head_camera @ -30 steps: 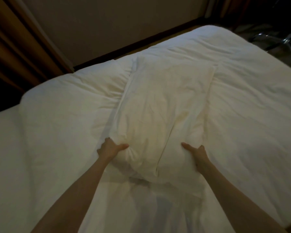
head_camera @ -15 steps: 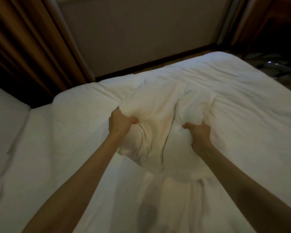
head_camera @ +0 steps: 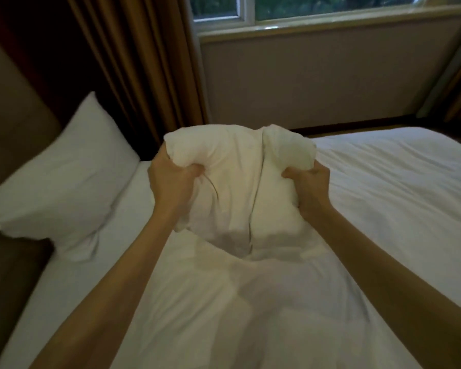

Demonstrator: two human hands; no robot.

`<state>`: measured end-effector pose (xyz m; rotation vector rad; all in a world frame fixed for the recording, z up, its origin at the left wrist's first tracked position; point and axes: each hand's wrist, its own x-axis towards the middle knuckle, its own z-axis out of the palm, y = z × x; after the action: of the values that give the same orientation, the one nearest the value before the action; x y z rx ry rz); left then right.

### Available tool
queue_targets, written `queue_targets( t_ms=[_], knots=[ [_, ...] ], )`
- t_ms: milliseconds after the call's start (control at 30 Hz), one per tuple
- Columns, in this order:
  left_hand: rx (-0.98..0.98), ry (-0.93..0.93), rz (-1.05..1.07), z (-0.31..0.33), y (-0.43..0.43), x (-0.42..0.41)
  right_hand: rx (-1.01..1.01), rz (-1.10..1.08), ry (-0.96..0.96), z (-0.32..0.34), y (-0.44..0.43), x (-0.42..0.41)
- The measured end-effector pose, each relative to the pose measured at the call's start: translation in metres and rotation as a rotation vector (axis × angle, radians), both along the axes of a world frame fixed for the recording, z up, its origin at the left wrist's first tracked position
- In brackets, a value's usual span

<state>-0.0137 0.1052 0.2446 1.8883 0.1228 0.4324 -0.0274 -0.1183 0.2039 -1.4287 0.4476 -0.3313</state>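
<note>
The left hand (head_camera: 171, 179) and the right hand (head_camera: 308, 183) each grip one side of a white pillow (head_camera: 237, 182), lifted above the bed (head_camera: 383, 209). Farther left, another pillow (head_camera: 64, 179) leans on the headboard (head_camera: 14, 118).

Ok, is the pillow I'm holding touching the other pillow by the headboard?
Apart. The head view shows a strip of sheet and curtain between the held pillow and the other pillow.
</note>
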Motion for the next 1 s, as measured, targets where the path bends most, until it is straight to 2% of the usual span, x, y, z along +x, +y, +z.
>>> queue_targets(
  t_ms=[300, 467, 567, 700, 867, 1000],
  knots=[
    [0.008, -0.013, 0.272, 0.005, 0.153, -0.055, 0.045, 0.264, 0.031, -0.007, 0.148, 0.005],
    [0.023, 0.055, 0.264, -0.027, 0.213, -0.076, 0.002, 0.336, 0.112, -0.036, 0.204, -0.008],
    [0.160, 0.224, 0.282, -0.050, 0.244, -0.087, -0.098, 0.363, 0.189, -0.060, 0.224, -0.020],
    [0.206, 0.533, 0.280, -0.095, 0.281, -0.102, -0.240, 0.427, 0.310, -0.089, 0.243, -0.034],
    [0.142, 0.870, 0.207, -0.145, 0.317, -0.103, -0.400, 0.512, 0.493, -0.122, 0.242, -0.045],
    [0.122, 1.036, 0.157, -0.197, 0.332, -0.116, -0.441, 0.569, 0.659, -0.154, 0.232, -0.059]
  ],
)
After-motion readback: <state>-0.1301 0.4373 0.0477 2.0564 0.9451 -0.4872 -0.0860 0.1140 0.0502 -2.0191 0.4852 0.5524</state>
